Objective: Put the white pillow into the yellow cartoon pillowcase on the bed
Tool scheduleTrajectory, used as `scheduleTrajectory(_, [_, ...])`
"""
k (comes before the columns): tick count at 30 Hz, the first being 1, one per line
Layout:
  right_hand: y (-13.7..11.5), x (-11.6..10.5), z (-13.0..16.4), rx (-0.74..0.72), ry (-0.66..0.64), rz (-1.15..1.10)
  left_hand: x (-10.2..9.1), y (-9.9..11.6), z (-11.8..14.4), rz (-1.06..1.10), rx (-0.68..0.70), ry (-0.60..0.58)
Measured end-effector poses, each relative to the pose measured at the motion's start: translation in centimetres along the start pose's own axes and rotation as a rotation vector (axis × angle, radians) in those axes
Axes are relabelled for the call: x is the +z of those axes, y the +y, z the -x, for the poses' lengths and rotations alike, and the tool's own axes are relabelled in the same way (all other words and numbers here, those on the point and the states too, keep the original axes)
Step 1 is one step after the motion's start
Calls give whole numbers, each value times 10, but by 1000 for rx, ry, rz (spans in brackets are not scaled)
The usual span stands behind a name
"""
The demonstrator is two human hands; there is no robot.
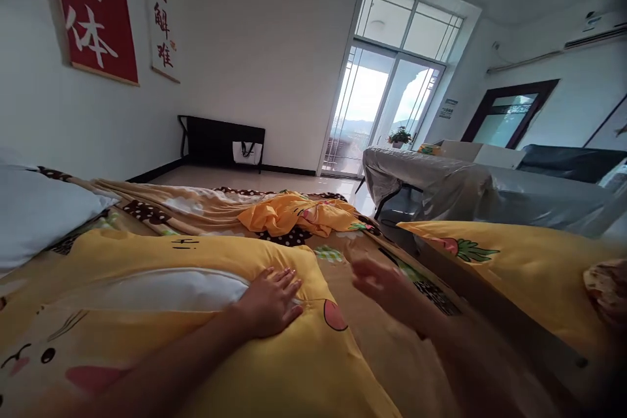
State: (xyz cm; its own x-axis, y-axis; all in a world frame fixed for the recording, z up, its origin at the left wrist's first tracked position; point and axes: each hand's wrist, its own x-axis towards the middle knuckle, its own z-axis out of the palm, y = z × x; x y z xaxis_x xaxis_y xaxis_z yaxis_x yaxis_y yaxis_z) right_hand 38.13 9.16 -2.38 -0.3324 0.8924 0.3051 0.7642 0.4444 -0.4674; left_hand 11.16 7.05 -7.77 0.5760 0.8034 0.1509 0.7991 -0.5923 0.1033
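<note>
While my left hand [272, 300] lies palm down, fingers a little spread, on the yellow pillowcase [298, 366] filling the lower left and bottom centre of the frame, a white pillow [171, 289] shows through its long opening, left of my fingers. My right hand [379, 281], right of centre above the patterned bedsheet [372, 330], is blurred; its fingers look curled, but I cannot tell whether they pinch anything. I judge the bundle light, soft and hard to damage, with thin fabric likely to wrinkle and slide over the padding. A good hold would be a full fistful of cover and filling together at the corner near mid-frame; the opening's edges suit a fingertip pinch.
</note>
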Motion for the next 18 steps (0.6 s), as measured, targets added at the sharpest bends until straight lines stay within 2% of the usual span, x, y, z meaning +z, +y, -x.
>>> scheduleTrajectory(2, [-34,0,-56,-105,50,-4,-2,3,2,-15,-17,-19])
scheduleTrajectory(3, [-49,6,-79,-89,102,-8,-3,5,3,-22,-24,-30])
scheduleTrajectory(5, [-67,31,-112,63,149,13,-7,8,5,-34,-33,-32])
scheduleTrajectory(7, [-70,72,-126,202,102,41,-9,10,6,-33,-49,-4])
scheduleTrajectory(10, [-50,135,-122,233,-62,13,-10,13,8,-14,-74,5])
scheduleTrajectory(12, [-30,162,-118,227,-140,-15,-10,15,10,-4,-91,-19])
scheduleTrajectory(15, [-1,174,-118,228,-187,-54,-18,18,6,-7,-99,-85])
scheduleTrajectory(18, [15,170,-121,229,-190,-86,-42,21,-14,-48,-84,-313])
